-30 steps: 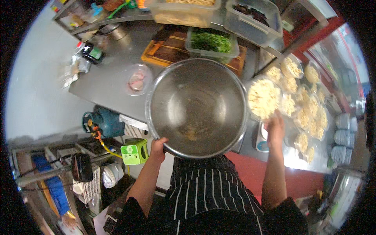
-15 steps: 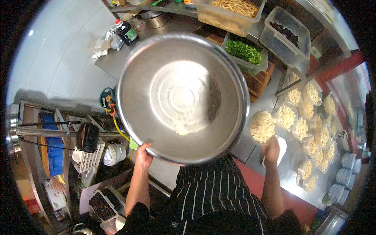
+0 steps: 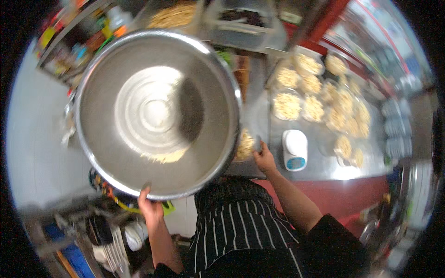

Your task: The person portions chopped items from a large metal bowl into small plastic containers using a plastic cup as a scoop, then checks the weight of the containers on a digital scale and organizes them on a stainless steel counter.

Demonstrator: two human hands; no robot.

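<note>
My left hand (image 3: 150,207) is closed on the near rim of a large steel basin (image 3: 204,153), with the thumb over the edge. The basin is tilted toward me, and a small patch of pale bits (image 3: 168,156) lies low inside it. To the right, my right hand (image 3: 264,161) grips the side of a clear tub of pale cut pieces (image 3: 245,146); the basin's rim hides the tub's left part. A white kitchen scale (image 3: 295,144) with a blue panel stands on the steel counter just right of that hand, with nothing on it.
Several filled clear tubs (image 3: 287,105) crowd the steel counter (image 3: 315,160) at the right. Behind the basin are a bin of pale strips (image 3: 171,16) and a bin of dark food (image 3: 241,18). A cluttered shelf (image 3: 69,46) stands far left; stacked packs (image 3: 397,123) sit far right.
My right hand has carried the tub away from beside the scale to the basin's right rim. The whole view has turned to the right, and the left hand still holds the basin.
</note>
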